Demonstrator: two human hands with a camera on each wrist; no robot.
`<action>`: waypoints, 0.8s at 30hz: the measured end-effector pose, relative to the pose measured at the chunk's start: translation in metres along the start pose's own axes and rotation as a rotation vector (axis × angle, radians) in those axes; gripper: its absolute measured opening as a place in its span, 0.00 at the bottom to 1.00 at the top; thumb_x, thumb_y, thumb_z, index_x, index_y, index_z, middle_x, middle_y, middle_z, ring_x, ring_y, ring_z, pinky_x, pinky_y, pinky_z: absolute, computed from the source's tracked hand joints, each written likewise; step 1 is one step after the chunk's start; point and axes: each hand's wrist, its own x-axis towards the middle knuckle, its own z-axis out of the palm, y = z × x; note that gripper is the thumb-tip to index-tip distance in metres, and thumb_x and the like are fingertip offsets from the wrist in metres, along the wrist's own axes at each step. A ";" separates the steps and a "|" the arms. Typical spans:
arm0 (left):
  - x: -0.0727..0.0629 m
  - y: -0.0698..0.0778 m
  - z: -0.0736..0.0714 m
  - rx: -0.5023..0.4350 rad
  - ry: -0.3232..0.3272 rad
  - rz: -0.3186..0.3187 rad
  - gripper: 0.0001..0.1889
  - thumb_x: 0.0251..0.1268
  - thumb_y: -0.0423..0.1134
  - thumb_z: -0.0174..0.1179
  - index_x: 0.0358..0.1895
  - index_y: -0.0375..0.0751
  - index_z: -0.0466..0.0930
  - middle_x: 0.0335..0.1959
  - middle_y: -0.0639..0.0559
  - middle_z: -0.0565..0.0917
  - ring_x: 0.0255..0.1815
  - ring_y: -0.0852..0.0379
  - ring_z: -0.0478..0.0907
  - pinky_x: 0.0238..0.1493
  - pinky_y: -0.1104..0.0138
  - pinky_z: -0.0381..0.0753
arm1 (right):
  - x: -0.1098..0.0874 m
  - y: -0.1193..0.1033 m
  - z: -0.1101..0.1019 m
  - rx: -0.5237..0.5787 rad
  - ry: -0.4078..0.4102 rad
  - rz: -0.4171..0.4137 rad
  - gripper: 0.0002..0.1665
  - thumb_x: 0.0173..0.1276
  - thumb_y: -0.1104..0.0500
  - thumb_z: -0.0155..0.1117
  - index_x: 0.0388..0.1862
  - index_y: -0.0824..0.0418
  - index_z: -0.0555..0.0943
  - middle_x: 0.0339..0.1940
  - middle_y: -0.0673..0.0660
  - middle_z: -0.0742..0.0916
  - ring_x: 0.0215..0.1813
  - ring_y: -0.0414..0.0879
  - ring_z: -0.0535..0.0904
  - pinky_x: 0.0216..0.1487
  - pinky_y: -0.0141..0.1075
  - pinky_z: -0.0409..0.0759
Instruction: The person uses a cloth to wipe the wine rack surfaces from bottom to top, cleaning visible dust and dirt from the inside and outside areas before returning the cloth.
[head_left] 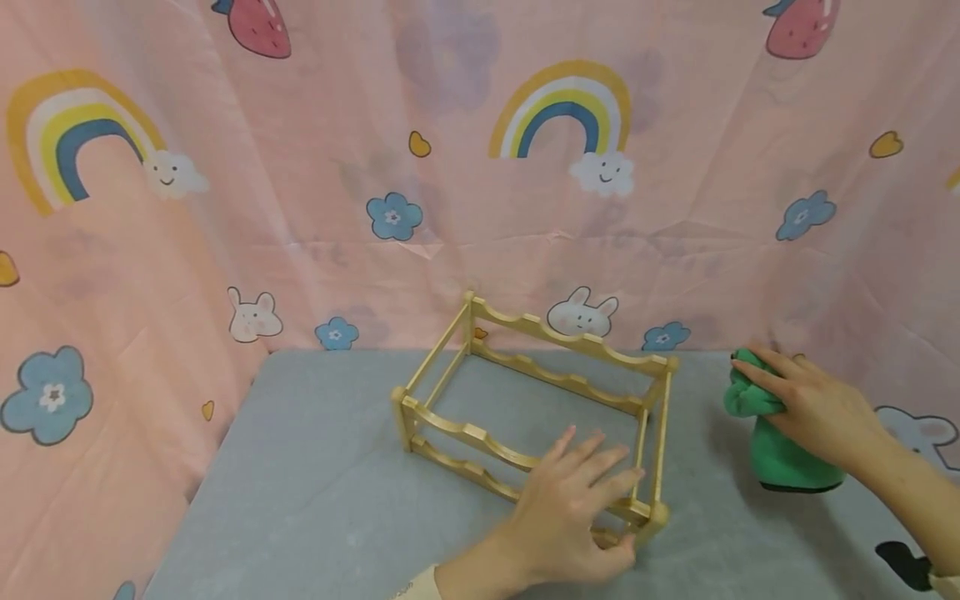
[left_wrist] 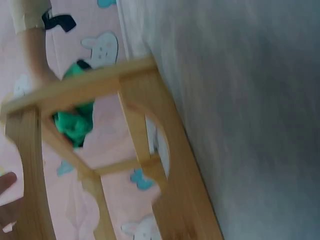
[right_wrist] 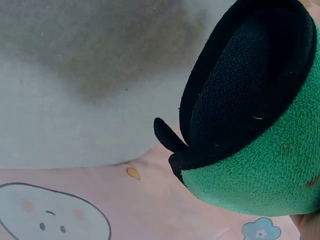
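A pale wooden rack with scalloped rails stands on the grey tabletop. Over its front right corner is my left hand, fingers spread across the front rails and thumb beside the corner post. Close up in the left wrist view, the rack's frame fills the middle, with fingertips at the left edge by a rail. To the right of the rack, my right hand grips a bunched green terry cloth, held above the table. The right wrist view shows its black edging and dark inner side, the cloth curving into a hollow.
A pink curtain printed with rainbows, rabbits and flowers hangs behind and beside the table. The grey table surface extends to the left of the rack. A black strap shows near the right sleeve.
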 end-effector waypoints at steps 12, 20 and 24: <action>0.008 0.022 0.026 0.064 -0.109 0.060 0.23 0.58 0.58 0.70 0.53 0.49 0.87 0.57 0.52 0.87 0.57 0.55 0.83 0.66 0.58 0.79 | -0.005 0.002 0.008 0.002 0.015 -0.015 0.49 0.47 0.68 0.85 0.71 0.60 0.76 0.71 0.67 0.74 0.58 0.86 0.74 0.13 0.34 0.64; 0.007 0.025 0.032 0.051 -0.054 0.102 0.06 0.58 0.39 0.69 0.37 0.48 0.84 0.50 0.51 0.89 0.55 0.57 0.85 0.67 0.61 0.79 | -0.006 0.003 0.011 0.003 0.012 -0.005 0.50 0.47 0.67 0.86 0.72 0.60 0.76 0.72 0.67 0.74 0.59 0.87 0.73 0.13 0.33 0.63; 0.002 0.025 0.031 0.035 -0.035 0.146 0.09 0.56 0.39 0.71 0.40 0.46 0.86 0.50 0.51 0.89 0.52 0.59 0.86 0.66 0.67 0.78 | -0.006 0.004 0.011 -0.001 -0.014 0.021 0.49 0.48 0.67 0.85 0.72 0.61 0.75 0.73 0.67 0.73 0.59 0.86 0.73 0.12 0.35 0.64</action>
